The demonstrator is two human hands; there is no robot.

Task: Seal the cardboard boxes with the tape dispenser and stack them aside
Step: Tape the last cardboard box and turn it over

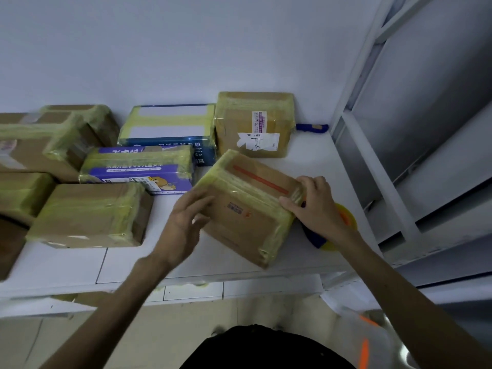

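Note:
A brown cardboard box (247, 209) wrapped in yellowish tape, with a red strip on top, lies at an angle on the white table (80, 262). My left hand (186, 222) rests against its near left side, fingers spread. My right hand (316, 206) presses on the box's right edge, fingers on the tape. Under and behind my right wrist lies the tape dispenser (330, 230), blue with a yellow roll, partly hidden.
Several taped boxes crowd the table's left and back: a brown box (90, 217), a purple box (138, 169), a blue and white box (167, 129), and an upright brown box (255, 126). A blue handle (311, 128) lies by the wall. Metal shelving (399, 155) stands right.

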